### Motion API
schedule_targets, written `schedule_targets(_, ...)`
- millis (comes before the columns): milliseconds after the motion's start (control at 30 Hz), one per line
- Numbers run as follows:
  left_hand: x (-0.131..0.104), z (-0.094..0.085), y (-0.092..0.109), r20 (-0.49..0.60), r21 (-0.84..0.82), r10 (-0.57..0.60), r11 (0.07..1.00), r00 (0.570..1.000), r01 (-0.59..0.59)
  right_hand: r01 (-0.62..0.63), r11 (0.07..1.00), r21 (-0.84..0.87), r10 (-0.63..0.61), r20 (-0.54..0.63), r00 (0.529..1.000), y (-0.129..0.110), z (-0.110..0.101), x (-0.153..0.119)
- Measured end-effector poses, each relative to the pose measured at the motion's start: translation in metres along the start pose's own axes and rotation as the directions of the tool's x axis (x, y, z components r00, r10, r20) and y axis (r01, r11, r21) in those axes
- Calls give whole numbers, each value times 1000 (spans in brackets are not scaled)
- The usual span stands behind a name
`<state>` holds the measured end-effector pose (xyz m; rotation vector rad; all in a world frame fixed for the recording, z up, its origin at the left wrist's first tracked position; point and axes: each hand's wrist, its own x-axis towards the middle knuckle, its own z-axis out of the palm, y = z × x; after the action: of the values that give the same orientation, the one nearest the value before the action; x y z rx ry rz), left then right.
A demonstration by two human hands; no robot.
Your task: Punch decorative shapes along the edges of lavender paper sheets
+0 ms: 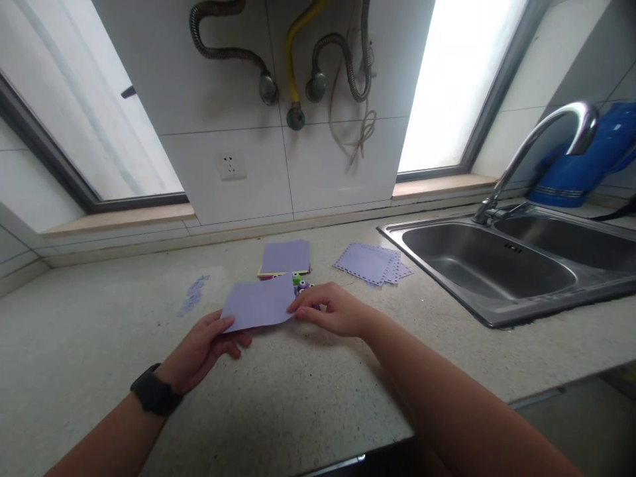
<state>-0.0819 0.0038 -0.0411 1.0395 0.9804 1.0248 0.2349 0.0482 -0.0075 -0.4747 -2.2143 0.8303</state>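
A light purple paper sheet [258,303] is held just above the speckled countertop [308,384] between both hands. My left hand [203,348], with a black watch on its wrist, grips the sheet's lower left corner. My right hand [330,310] pinches its right edge. Just behind my right fingers a small purple and green object [299,283] is partly hidden by the sheet and the hand. Behind that lies a stack of coloured paper with a purple sheet on top [285,257].
Several purple sheets with cut edges [370,263] lie to the right, near a steel double sink [497,271] with a tap [536,142]. Purple scraps [193,295] lie at the left. A blue container [586,162] stands behind the sink. Tiled wall with hoses and a socket is behind.
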Motion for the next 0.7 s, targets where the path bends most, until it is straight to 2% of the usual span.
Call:
schedule_targets(200,13,-1,3,56,-14,-59,998,997,60,-66,998,11,66,44,997,-3,-2,1)
schedule_targets(333,14,0,2,77,-19,-37,999,996,38,-76,996,40,73,73,995,4,-1,-1)
schedule_targets(433,14,0,-1,74,36,-31,999,997,28,-149,987,65,143,96,985,11,3,-3)
schedule_targets(533,15,1,-3,45,52,-18,999,999,15,-274,960,61,275,-11,961,17,5,-3)
schedule_targets(600,15,1,-3,29,45,1,999,1000,-2,-342,940,-4,337,-155,928,22,4,-2)
schedule_targets(700,14,2,-3,8,22,26,999,1000,-26,-423,897,-128,359,-346,867,32,-2,-2)
